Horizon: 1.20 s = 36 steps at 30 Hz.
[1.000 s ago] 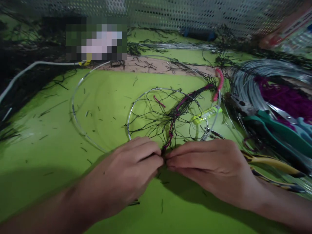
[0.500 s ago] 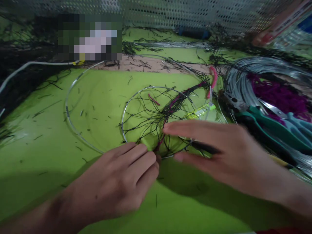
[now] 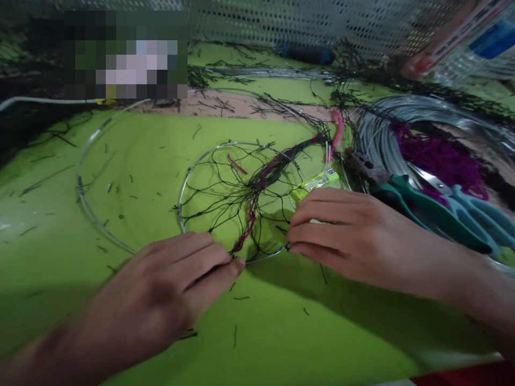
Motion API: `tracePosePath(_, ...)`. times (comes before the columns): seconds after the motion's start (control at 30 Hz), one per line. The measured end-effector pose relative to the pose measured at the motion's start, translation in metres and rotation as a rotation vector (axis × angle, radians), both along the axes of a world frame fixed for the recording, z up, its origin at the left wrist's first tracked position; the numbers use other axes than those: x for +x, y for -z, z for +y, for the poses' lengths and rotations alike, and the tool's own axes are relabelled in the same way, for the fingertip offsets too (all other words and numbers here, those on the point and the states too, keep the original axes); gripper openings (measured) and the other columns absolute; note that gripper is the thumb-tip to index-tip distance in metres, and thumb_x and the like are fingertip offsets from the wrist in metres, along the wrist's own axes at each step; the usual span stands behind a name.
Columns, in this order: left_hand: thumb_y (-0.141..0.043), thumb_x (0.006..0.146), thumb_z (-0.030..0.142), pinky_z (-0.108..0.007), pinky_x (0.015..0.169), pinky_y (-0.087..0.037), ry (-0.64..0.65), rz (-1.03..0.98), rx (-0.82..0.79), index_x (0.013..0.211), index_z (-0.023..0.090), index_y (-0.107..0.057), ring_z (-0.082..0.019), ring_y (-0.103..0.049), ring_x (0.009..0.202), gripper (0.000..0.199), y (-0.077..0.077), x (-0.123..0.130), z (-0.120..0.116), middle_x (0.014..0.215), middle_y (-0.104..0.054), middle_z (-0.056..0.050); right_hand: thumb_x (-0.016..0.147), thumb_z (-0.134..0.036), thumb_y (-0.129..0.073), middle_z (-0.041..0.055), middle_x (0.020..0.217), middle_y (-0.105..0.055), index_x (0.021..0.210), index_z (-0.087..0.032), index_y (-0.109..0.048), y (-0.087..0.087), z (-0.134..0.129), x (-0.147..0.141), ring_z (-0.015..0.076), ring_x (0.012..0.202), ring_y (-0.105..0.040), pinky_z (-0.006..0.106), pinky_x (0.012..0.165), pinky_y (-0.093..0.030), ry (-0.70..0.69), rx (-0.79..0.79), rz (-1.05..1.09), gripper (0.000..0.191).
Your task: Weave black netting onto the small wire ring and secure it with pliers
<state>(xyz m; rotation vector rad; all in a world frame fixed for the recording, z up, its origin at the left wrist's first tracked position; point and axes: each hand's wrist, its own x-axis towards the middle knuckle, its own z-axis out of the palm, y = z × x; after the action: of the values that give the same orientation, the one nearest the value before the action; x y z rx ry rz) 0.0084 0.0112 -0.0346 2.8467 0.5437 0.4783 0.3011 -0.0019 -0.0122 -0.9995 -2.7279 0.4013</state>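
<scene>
A small wire ring (image 3: 263, 259) lies flat on the green tabletop, with black netting (image 3: 257, 182) tied around it and gathered in the middle. Purple yarn (image 3: 250, 222) runs through the gathered part. My left hand (image 3: 177, 279) is closed on the ring's near edge, thumb and fingertips pinched together. At the ring's near right side, my right hand (image 3: 341, 230) pinches the wire where the net is knotted; its fingertips partly hide that spot. A larger wire ring (image 3: 80, 185) lies behind and to the left, passing beneath the left hand.
On the right lie teal-handled pliers (image 3: 430, 214), light blue scissors (image 3: 470, 206), a wire coil (image 3: 372, 126) and purple yarn (image 3: 450, 158). A yellow-green object (image 3: 317, 182) sits behind my right hand. A perforated grey panel (image 3: 249, 24) stands at the back. Black thread scraps litter the tabletop (image 3: 261, 332).
My right hand has come down from over the netting, and its spread fingers have closed on the ring's near right edge. My left hand stays at the near edge. The view has shifted slightly.
</scene>
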Motion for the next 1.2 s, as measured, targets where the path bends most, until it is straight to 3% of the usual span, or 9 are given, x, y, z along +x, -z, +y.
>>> tracePosePath(0.2,-0.044,0.105,0.018,-0.029,0.059,-0.043,-0.065,-0.057,-0.13,0.094,0.018,-0.066,-0.014,-0.059,0.07,0.025,0.003,0.003,0.0,0.085,-0.069,-0.001,0.101,-0.022,-0.058,0.0062,0.094,-0.065,0.098,-0.015,-0.068,0.002,0.007,0.001,0.0213,0.09,-0.056,0.04,0.084,-0.046,-0.029,-0.091,0.011,0.013)
tracePosePath(0.47,-0.045,0.105,0.018,-0.031,0.059,-0.037,-0.096,-0.052,-0.155,0.096,0.017,-0.067,-0.014,-0.053,0.069,0.024,0.005,0.005,-0.004,0.08,-0.062,0.0,0.102,-0.02,-0.053,0.006,0.085,-0.064,0.089,-0.014,-0.07,0.002,0.005,-0.01,0.0218,0.083,-0.056,0.038,0.076,-0.04,-0.083,0.05,-0.048,0.022)
tracePosePath(0.83,-0.047,0.101,0.013,-0.032,0.055,-0.035,-0.111,-0.071,-0.156,0.087,0.016,-0.068,-0.015,-0.05,0.065,0.025,0.004,0.006,-0.003,0.077,-0.06,-0.001,0.101,-0.018,-0.054,0.0027,0.079,-0.053,0.096,-0.016,-0.067,0.003,0.02,-0.013,0.0191,0.074,-0.046,0.034,0.066,-0.03,-0.091,-0.154,-0.068,0.015)
tracePosePath(0.97,-0.046,0.101,0.012,-0.033,0.056,-0.034,-0.106,-0.046,-0.134,0.09,0.016,-0.069,-0.016,-0.048,0.066,0.026,0.004,0.006,-0.004,0.078,-0.06,-0.002,0.096,-0.014,-0.06,0.0016,0.082,-0.053,0.09,-0.019,-0.07,0.002,0.02,-0.017,0.0153,0.069,-0.046,0.032,0.061,-0.029,0.026,-0.177,-0.036,0.013)
tracePosePath(1.2,-0.044,0.103,0.013,-0.035,0.066,-0.041,-0.064,-0.004,-0.076,0.095,0.014,-0.069,-0.019,-0.053,0.073,0.026,0.0,0.005,-0.005,0.085,-0.063,-0.003,0.083,-0.018,-0.076,-0.005,0.074,-0.066,0.081,-0.028,-0.074,-0.004,0.029,-0.028,0.0147,0.064,-0.056,0.029,0.055,-0.036,0.328,-0.441,-0.073,0.01)
